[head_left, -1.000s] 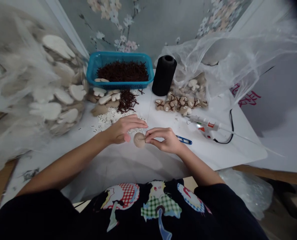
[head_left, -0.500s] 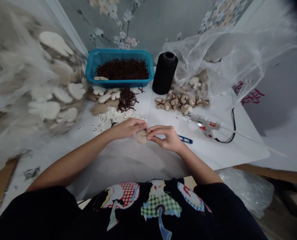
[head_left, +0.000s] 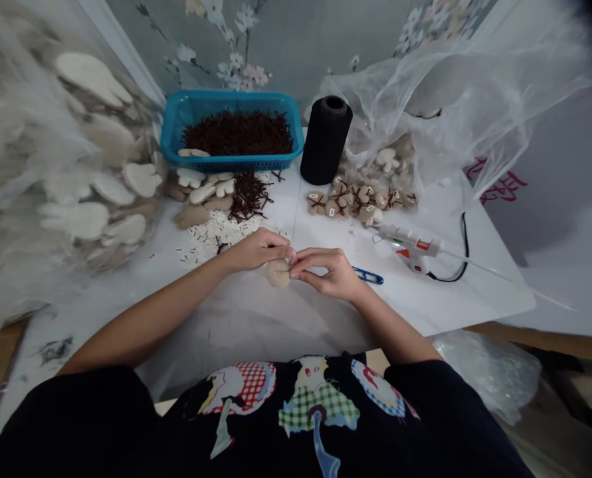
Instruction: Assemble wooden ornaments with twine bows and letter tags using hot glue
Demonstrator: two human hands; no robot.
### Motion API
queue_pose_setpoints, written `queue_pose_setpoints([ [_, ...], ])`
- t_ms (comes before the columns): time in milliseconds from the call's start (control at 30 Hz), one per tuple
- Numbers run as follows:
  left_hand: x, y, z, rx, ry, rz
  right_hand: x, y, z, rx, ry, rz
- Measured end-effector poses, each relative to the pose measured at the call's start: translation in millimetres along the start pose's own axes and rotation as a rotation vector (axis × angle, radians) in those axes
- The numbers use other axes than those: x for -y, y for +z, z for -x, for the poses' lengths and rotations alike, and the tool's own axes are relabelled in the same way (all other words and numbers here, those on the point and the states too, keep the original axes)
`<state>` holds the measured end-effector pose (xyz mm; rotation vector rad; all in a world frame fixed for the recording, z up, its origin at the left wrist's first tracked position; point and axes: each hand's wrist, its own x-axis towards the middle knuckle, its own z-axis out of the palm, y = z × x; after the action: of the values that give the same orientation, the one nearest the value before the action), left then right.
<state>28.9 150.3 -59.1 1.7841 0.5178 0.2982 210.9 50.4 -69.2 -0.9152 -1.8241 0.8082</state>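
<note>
A small beige fabric piece (head_left: 278, 273) is held between my hands, above the near edge of the white table. My left hand (head_left: 260, 249) is closed on its upper part, thumb and fingers pinched. From the right, my right hand (head_left: 325, 271) pinches at the piece's edge, where a thin dark strand shows; its fingertips touch those of my left hand. Just beyond my left hand lie small white tags (head_left: 213, 236) and a heap of dark brown bows (head_left: 248, 196).
Behind stand a blue basket (head_left: 232, 161) of brown bows and a black thread cone (head_left: 326, 141). Finished-looking beige pieces with bows (head_left: 340, 199), a glue gun (head_left: 405, 239) and blue snips (head_left: 369, 275) lie right. A plastic bag of plush pieces (head_left: 84, 219) fills the left.
The view has shifted slightly, so the table things sit a little further left and up. Both hands keep their hold on the beige piece, with barely any movement.
</note>
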Motion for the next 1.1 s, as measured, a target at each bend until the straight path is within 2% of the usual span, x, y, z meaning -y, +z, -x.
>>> queue_pose_setpoints([
  [233, -7.9, 11.2, 1.7, -0.286, -0.003, 0.002, 3.5, -3.0, 0.5, -0.019, -0.009, -0.101],
  [367, -7.3, 29.7, 3.8, -0.436, -0.061, 0.117, 0.9, -3.6, 3.0, -0.122, -0.002, -0.246],
  [467, -7.1, 49.1, 7.4, -0.612, -0.067, 0.160, -6.3, 1.6, 5.2, -0.237, 0.074, -0.387],
  [567, -8.7, 65.2, 12.6, -0.846, -0.001, 0.088, -12.4, 11.8, 4.7, -0.352, 0.214, -0.461],
  [667, -7.7, 69.5, 16.0, -0.963, 0.161, -0.081, -9.2, 20.9, -0.3, -0.448, 0.325, -0.621],
  [733, -4.5, 65.0, 16.1, -0.958, 0.366, -0.281, -1.7, 24.0, -5.0, -0.497, 0.398, -0.778],
  [833, -1.3, 51.8, 14.1, -0.857, 0.701, -0.673, 10.3, 25.1, -10.6, -0.529, 0.507, -0.940],
  [900, -3.2, 42.9, 12.9, -0.788, 0.846, -0.921, 14.7, 25.1, -12.4, -0.512, 0.543, -0.968],
  [1000, -10.6, 34.6, 13.7, -0.724, 0.957, -1.211, 15.4, 24.9, -12.9, -0.498, 0.521, -0.896],
  [1100, -17.7, 33.7, 17.2, -0.683, 1.003, -1.364, 13.7, 22.7, -11.8, -0.488, 0.468, -0.757],
])
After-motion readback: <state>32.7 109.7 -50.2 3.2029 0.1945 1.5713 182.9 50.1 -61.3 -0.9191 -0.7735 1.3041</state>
